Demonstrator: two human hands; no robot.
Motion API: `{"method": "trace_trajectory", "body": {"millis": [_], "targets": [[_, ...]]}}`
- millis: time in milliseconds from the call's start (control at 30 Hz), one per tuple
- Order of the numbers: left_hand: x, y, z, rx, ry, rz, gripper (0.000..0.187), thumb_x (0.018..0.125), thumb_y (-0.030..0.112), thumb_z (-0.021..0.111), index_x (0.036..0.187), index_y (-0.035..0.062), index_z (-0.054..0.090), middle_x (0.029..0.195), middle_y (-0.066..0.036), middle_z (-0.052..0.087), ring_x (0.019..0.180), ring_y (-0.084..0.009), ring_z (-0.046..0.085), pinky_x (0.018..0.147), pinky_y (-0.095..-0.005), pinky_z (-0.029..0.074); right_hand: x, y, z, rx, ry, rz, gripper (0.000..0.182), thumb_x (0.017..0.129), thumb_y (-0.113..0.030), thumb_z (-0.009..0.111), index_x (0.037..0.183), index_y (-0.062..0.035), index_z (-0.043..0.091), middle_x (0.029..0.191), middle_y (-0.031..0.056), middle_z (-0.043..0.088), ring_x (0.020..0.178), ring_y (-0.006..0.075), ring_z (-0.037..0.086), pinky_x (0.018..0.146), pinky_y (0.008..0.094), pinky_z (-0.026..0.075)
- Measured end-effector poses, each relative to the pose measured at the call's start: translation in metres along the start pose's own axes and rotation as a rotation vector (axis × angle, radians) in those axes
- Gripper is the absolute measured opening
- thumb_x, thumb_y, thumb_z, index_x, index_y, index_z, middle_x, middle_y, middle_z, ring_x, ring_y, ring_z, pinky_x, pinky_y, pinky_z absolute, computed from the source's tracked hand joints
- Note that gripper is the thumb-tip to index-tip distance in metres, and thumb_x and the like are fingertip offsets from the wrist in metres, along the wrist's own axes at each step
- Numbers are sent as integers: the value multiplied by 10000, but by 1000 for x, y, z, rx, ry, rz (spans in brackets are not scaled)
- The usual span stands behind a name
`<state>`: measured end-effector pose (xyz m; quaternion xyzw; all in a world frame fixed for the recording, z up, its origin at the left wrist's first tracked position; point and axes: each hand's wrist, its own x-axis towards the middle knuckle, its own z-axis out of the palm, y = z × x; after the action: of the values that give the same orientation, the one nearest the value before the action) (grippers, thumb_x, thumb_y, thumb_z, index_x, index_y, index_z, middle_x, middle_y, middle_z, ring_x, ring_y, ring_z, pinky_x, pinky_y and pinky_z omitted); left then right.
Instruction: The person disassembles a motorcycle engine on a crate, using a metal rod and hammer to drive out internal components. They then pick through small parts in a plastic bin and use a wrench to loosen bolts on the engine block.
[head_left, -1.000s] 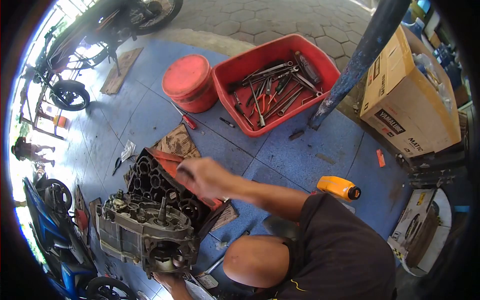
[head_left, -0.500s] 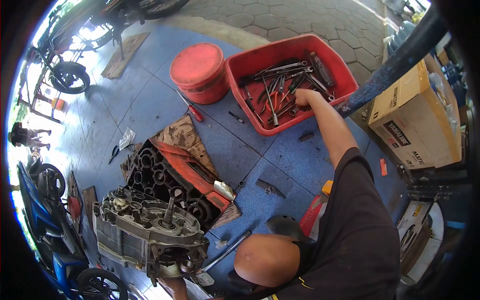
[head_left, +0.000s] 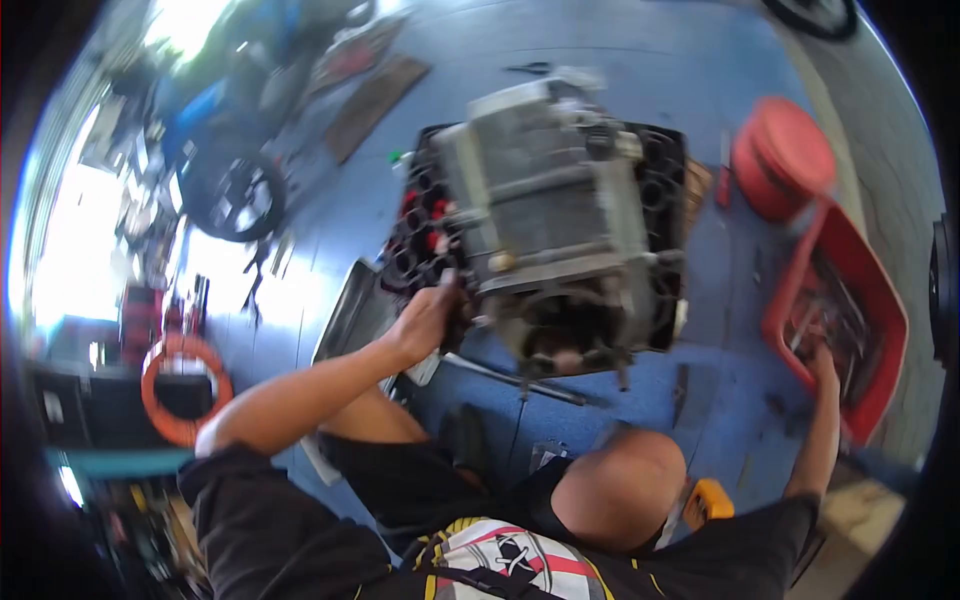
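A grey metal engine block (head_left: 540, 190) rests on a dark crate (head_left: 660, 240) with round holes in front of me. At the near left corner of the engine, my left hand (head_left: 425, 322) is closed with the thumb up. Blur hides what its fingers grip. Far to the right, my right hand (head_left: 821, 362) reaches into a red plastic tub (head_left: 875, 400). Metal hand tools (head_left: 845, 310) lie blurred around its fingers, which I cannot make out.
A red round container (head_left: 783, 160) stands beyond the tub, with a red-handled screwdriver (head_left: 724, 185) beside it. A long metal bar (head_left: 510, 378) lies on the blue floor before my knees. A metal tray (head_left: 350, 310) is left of the crate. An orange ring (head_left: 185, 390) stands farther left.
My view has swung left, so the engine is now central and the tub at the right. My left hand and forearm have come into clear view. My right hand is still in the tub.
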<state>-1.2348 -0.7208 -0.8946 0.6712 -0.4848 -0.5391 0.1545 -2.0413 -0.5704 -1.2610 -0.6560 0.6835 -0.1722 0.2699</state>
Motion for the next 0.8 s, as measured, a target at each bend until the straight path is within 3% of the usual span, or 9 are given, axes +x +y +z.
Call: {"method": "trace_trajectory", "body": {"millis": [67,133,167,267,367,433,500,567,800], "targets": [[-21,0,-8,99,14,81,497,1018,421,387,732,46,545,604,-17,513,548,-121,501,531,-320,415,-4,1,1,-58,-75,-20,491,828,-144,599,1284,7,497,1238,220,579,1149,323,572,979,408,440],[-40,0,-15,321,-101,74,507,1013,406,398,723,16,541,591,-80,527,542,-196,523,547,-358,422,-1,-5,-1,-176,-153,97,505,810,-158,622,1269,17,506,1221,225,590,1134,336,579,972,421,445],[-52,-5,-16,454,-88,154,484,995,388,437,738,-8,545,615,-155,554,560,-322,548,578,-418,433,1,-8,-2,-237,-184,170,512,800,-166,634,1261,21,510,1212,228,595,1126,342,583,968,428,448],[-86,-31,-17,664,-102,271,430,967,368,496,770,-8,564,650,-189,586,657,-410,581,636,-458,457,9,-25,-9,-411,-269,383,537,773,-188,669,1239,36,524,1186,236,611,1102,362,594,958,449,455],[-117,-44,-6,540,-228,174,390,948,364,534,825,-4,566,731,-210,616,765,-414,611,691,-479,476,15,-62,-23,-541,-353,548,563,745,-209,704,1216,50,537,1161,244,626,1078,382,605,947,469,462],[-126,-48,-1,584,-281,192,370,943,363,550,867,0,560,766,-218,613,771,-422,604,682,-479,474,10,-103,-30,-387,-172,404,531,739,-164,663,1240,-17,567,1148,337,577,1097,445,566,889,492,484],[-129,-57,7,650,-386,215,366,939,369,560,926,4,539,856,-229,611,807,-430,599,693,-494,477,15,83,14,-695,-375,271,621,760,-193,657,1338,-50,478,1172,349,558,1127,447,544,921,491,467],[-131,-61,11,650,-369,251,364,936,371,563,928,7,537,879,-222,612,818,-427,600,697,-494,480,19,-33,-24,-403,-421,245,638,785,-227,632,1369,-46,449,1206,341,553,1139,426,557,932,464,467],[-122,-51,9,717,-289,414,336,913,338,569,920,3,541,879,-199,620,819,-413,614,718,-498,493,9,-146,-54,-239,-399,570,542,790,-304,646,1243,-11,592,1116,232,651,1073,343,624,909,419,477]]}}
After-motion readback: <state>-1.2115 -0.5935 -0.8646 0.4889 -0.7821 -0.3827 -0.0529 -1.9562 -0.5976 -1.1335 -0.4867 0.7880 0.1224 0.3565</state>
